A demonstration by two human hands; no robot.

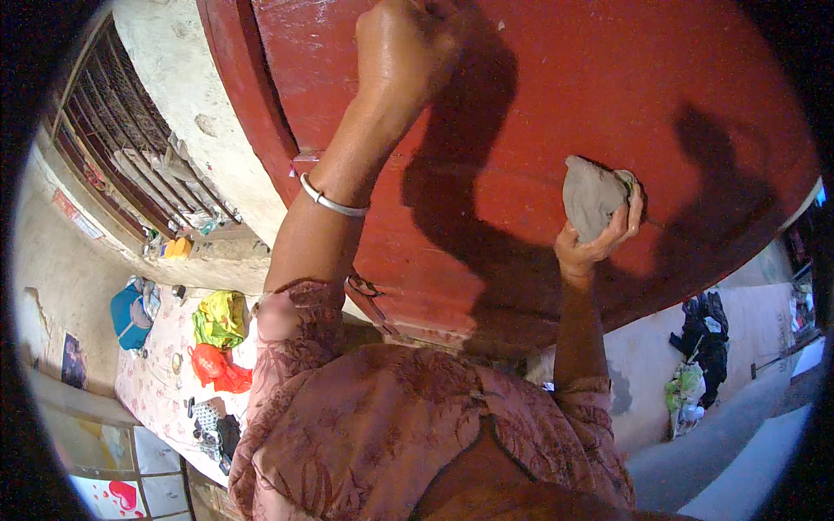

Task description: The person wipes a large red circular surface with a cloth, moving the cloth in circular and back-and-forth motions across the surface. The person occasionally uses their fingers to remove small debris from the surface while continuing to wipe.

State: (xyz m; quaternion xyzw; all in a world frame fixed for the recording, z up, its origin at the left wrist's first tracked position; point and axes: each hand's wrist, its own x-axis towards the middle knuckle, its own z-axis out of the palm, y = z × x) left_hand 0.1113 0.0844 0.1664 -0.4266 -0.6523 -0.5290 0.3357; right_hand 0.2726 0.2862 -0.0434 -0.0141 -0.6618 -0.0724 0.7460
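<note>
A large red painted door panel [515, 117] stretches in front of me. My right hand [603, 238] holds a bunched, folded grey cloth [589, 198] against or just in front of its surface; the exact contact is not clear. My left hand [410, 52] is raised to the upper middle, near the panel, with fingers curled. Its fingertips are hidden and partly beyond the top edge, so whether it holds anything cannot be told. A pale bangle [332, 203] circles my left forearm. Dark shadows of my arms and head fall on the red surface.
A red door frame [244, 84] borders the panel at left, beside a barred window [130, 130]. Lower left, a patterned bed cover [163, 384] bears a yellow-green bag [220, 318], a red plastic bag [215, 368] and clothing. Dark bags [707, 345] hang at a wall on the right.
</note>
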